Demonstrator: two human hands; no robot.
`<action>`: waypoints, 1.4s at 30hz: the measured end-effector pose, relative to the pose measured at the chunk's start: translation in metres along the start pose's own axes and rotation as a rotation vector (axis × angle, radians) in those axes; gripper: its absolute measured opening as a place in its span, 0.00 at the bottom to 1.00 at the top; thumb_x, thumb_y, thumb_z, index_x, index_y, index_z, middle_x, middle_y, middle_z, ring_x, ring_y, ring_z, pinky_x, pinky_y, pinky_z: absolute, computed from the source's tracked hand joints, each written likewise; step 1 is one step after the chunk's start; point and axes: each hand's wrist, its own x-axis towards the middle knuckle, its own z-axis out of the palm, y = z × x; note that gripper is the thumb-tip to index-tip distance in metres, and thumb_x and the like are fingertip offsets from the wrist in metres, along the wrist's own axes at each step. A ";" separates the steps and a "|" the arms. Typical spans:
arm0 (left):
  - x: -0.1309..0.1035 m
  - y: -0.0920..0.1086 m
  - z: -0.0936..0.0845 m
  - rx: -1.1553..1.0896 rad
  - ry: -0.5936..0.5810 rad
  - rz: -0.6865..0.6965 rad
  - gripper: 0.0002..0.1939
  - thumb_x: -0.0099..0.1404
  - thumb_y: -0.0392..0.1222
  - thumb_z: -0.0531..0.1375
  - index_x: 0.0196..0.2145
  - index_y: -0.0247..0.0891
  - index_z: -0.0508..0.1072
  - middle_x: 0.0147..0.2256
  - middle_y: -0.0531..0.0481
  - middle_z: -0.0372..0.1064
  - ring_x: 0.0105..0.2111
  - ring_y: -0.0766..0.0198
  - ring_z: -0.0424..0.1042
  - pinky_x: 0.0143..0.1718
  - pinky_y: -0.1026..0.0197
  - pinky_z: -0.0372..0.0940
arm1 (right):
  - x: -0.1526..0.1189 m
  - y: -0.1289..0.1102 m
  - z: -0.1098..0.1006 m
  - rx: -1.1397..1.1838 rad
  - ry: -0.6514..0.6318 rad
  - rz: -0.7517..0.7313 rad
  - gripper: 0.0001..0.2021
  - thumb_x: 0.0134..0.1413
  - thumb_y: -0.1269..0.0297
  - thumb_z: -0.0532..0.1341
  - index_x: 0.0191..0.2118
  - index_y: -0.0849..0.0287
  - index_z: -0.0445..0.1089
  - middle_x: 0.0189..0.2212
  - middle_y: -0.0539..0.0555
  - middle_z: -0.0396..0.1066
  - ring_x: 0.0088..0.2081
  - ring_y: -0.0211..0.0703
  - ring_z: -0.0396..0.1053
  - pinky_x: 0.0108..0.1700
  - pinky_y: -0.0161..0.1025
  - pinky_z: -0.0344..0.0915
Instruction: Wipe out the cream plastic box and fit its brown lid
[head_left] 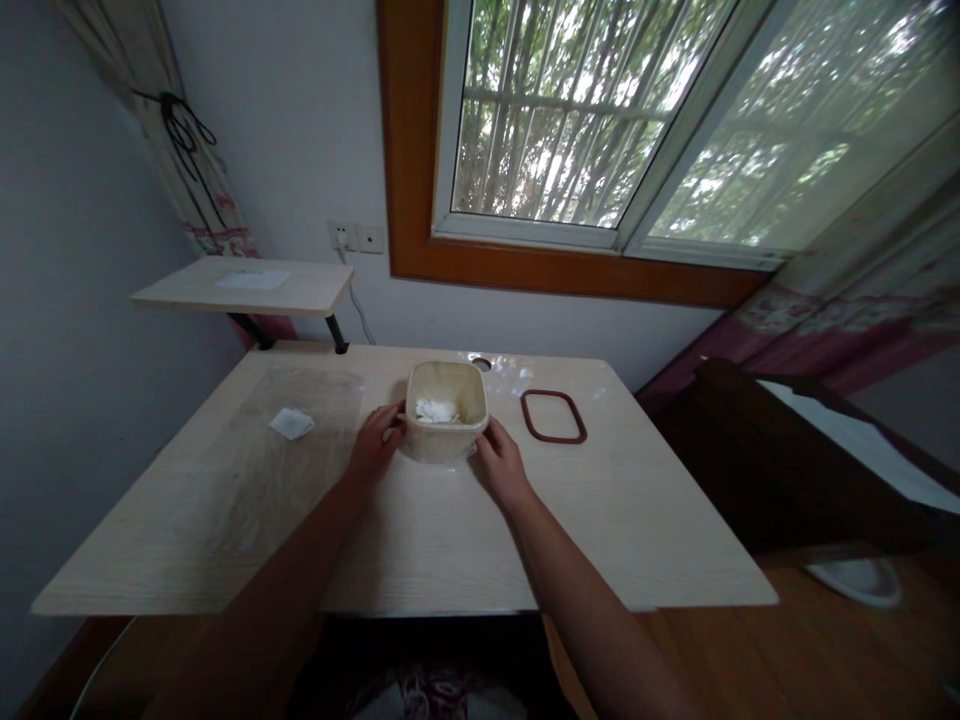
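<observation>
A cream-coloured, rounded-square plastic bin (448, 437) stands upright near the middle of the table, towards the back. White crumpled material (437, 411) lies inside it, and a bit of clear film shows around its base. My left hand (377, 442) grips the bin's left side, fingers bent against the wall. On the opposite side, my right hand (502, 462) holds the bin with its fingertips near the rim; part of those fingers is hidden. To the right of the bin, a brown rounded-square ring (553, 417) lies flat on the table.
A clear plastic sheet (247, 470) covers the table's left part, with a small white packet (291, 423) on it. A raised shelf (300, 285) stands at the back left, bearing a paper. The pale wooden table (637, 530) has a cable hole behind the bin.
</observation>
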 end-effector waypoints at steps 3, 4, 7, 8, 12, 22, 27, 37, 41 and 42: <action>0.001 0.002 0.001 0.036 0.036 -0.032 0.15 0.66 0.41 0.55 0.47 0.40 0.76 0.44 0.43 0.74 0.47 0.54 0.72 0.51 0.49 0.67 | 0.001 0.001 -0.001 -0.059 -0.009 -0.039 0.17 0.62 0.59 0.58 0.54 0.53 0.72 0.54 0.56 0.72 0.55 0.51 0.68 0.60 0.52 0.62; 0.001 0.003 0.001 0.043 0.051 -0.041 0.14 0.65 0.40 0.55 0.44 0.39 0.76 0.43 0.43 0.74 0.45 0.54 0.72 0.50 0.50 0.67 | 0.002 0.001 -0.001 -0.091 0.003 -0.062 0.15 0.62 0.60 0.58 0.52 0.53 0.73 0.52 0.56 0.73 0.54 0.51 0.68 0.59 0.51 0.62; 0.002 0.004 0.001 0.060 0.085 -0.067 0.09 0.63 0.38 0.56 0.38 0.39 0.76 0.38 0.45 0.74 0.40 0.56 0.72 0.45 0.52 0.68 | 0.003 0.002 -0.004 -0.201 0.065 -0.118 0.11 0.60 0.62 0.59 0.45 0.52 0.76 0.47 0.55 0.74 0.50 0.50 0.68 0.56 0.51 0.63; 0.003 0.004 0.001 0.068 0.087 -0.069 0.08 0.62 0.38 0.56 0.36 0.39 0.75 0.37 0.46 0.74 0.39 0.56 0.72 0.44 0.52 0.67 | 0.003 0.002 -0.005 -0.232 0.089 -0.126 0.10 0.59 0.63 0.59 0.43 0.52 0.76 0.44 0.55 0.74 0.49 0.50 0.68 0.54 0.50 0.63; 0.005 0.004 0.003 0.118 0.092 -0.040 0.06 0.61 0.35 0.56 0.33 0.40 0.73 0.34 0.47 0.73 0.38 0.56 0.70 0.42 0.54 0.66 | 0.003 -0.002 -0.006 -0.302 0.158 -0.128 0.05 0.56 0.65 0.61 0.37 0.53 0.74 0.36 0.53 0.73 0.43 0.50 0.67 0.49 0.48 0.64; 0.009 0.009 -0.006 0.130 0.193 0.040 0.04 0.63 0.39 0.58 0.33 0.41 0.73 0.33 0.49 0.73 0.36 0.58 0.70 0.41 0.56 0.66 | 0.008 -0.013 -0.012 -0.252 0.230 -0.150 0.03 0.54 0.65 0.61 0.35 0.55 0.71 0.34 0.52 0.71 0.39 0.47 0.66 0.44 0.44 0.64; 0.014 0.016 -0.017 0.059 0.264 0.043 0.06 0.65 0.43 0.58 0.33 0.40 0.73 0.32 0.50 0.72 0.35 0.61 0.71 0.40 0.58 0.67 | 0.017 -0.023 -0.023 -0.238 0.212 -0.186 0.04 0.56 0.64 0.61 0.36 0.55 0.72 0.35 0.52 0.72 0.38 0.46 0.67 0.42 0.44 0.65; 0.024 0.039 -0.034 0.007 0.257 0.022 0.06 0.65 0.43 0.59 0.33 0.40 0.73 0.33 0.50 0.71 0.35 0.62 0.70 0.41 0.60 0.66 | 0.035 -0.053 -0.047 -0.279 0.057 -0.247 0.05 0.58 0.62 0.60 0.35 0.54 0.73 0.35 0.53 0.73 0.37 0.45 0.69 0.40 0.42 0.67; 0.028 0.041 -0.039 -0.002 0.263 0.031 0.06 0.65 0.43 0.59 0.33 0.40 0.73 0.33 0.50 0.71 0.35 0.63 0.70 0.40 0.60 0.66 | 0.038 -0.058 -0.047 -0.268 0.064 -0.235 0.04 0.58 0.62 0.60 0.35 0.54 0.72 0.35 0.52 0.73 0.36 0.44 0.69 0.39 0.42 0.66; 0.029 0.042 -0.040 0.002 0.265 0.028 0.06 0.65 0.43 0.59 0.33 0.40 0.74 0.33 0.50 0.71 0.35 0.63 0.69 0.40 0.60 0.65 | 0.038 -0.059 -0.046 -0.257 0.070 -0.229 0.04 0.58 0.62 0.60 0.35 0.55 0.72 0.35 0.52 0.72 0.36 0.44 0.69 0.39 0.41 0.66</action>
